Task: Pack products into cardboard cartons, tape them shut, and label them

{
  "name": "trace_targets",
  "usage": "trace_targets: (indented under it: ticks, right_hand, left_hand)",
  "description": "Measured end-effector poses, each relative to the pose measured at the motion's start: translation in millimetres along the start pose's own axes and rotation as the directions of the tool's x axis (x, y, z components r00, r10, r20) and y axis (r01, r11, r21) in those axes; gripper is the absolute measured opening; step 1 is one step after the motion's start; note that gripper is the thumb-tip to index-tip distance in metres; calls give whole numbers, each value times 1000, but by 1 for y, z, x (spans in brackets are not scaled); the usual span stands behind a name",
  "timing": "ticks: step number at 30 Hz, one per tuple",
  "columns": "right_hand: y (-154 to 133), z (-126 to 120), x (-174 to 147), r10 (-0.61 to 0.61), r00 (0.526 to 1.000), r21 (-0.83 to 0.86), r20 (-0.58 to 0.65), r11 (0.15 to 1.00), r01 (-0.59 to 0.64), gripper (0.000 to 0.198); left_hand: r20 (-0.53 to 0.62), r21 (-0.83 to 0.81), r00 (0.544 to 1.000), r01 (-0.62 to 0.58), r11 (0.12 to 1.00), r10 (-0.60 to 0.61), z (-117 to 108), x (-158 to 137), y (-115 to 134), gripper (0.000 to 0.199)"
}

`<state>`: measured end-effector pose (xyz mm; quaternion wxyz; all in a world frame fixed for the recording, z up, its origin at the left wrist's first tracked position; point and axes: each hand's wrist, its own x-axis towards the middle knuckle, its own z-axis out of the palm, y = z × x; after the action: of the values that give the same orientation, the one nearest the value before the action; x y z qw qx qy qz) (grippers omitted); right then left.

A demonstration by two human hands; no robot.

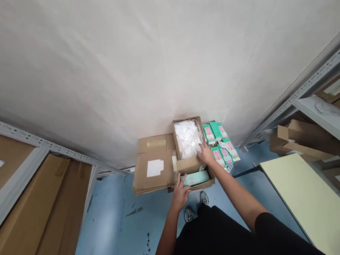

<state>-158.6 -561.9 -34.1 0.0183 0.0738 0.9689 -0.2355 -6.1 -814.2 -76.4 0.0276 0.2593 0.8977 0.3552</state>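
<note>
My left hand (180, 194) is at the left end of a mint-green carton (196, 178), with its fingers apart and touching or just beside the carton. That carton lies inside a low open cardboard box (204, 186) near my feet. Just beyond, a second open cardboard box (188, 166) is filled with white packets (187, 136). At its right front corner, my right hand (206, 155) reaches in with fingers apart, against the packets; its fingertips are partly hidden.
Several green and pink cartons (215, 131) stand to the right. Flattened cardboard (157, 150) is stacked on the left. Metal shelving (43, 141) with large boxes flanks the left side, and more shelving (321, 107) the right. A pale yellow tabletop (306, 198) juts in at lower right.
</note>
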Motion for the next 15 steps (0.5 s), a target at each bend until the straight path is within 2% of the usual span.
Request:
trace_targets:
  ticks: [5,7,11,15]
  right_hand:
    - [-13,17,52,172,972,-164,162,976,-145,68]
    - [-15,26,62,217,959,-187,185,965,-182,63]
    - [-15,33,70,192,967,-172,168,971,-164,35]
    - [-19,22,66,125,989,-132,73,985,-115,29]
  left_hand:
    - [7,-27,999,37,999,-37,6,3,1,21]
    - [3,-33,998,56,998,-56,7,3,3,20]
    - [15,-24,998,59,998,-59,6,3,3,18]
    - [21,-13,999,45,999,-44,4,1,2,19]
